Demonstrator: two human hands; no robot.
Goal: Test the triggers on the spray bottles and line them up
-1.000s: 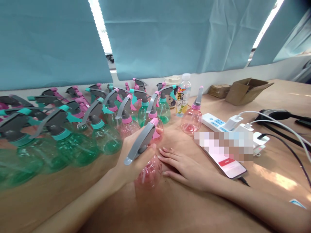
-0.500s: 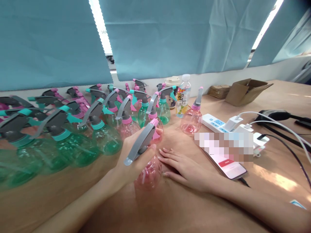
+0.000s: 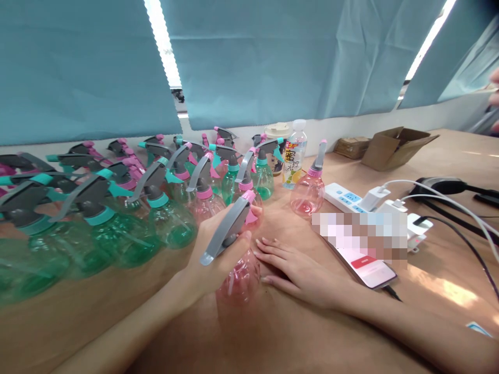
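Observation:
My left hand [image 3: 212, 254] is wrapped round the neck of a pink spray bottle [image 3: 241, 280] with a grey and pink head, upright on the wooden table [image 3: 296, 337]. Flat on the wood just right of that bottle lies my right hand [image 3: 288, 270], its fingers spread and holding nothing. Rows of green bottles [image 3: 171, 226] and pink bottles with spray heads fill the left side and middle. Another pink spray bottle [image 3: 307, 195] stands apart, behind my right hand.
A drink bottle [image 3: 294, 158] and a lidded cup [image 3: 276, 130] stand at the back. On the right are a phone [image 3: 366, 262], a power strip [image 3: 339, 196] with chargers and cables, an open cardboard box [image 3: 390, 150] and a black strapped device [image 3: 440, 184]. Part of a person's hand [image 3: 494, 88] shows at the right edge.
Part of another person's hand has come into view at the far right edge. My two hands and the held bottle have stayed almost where they were.

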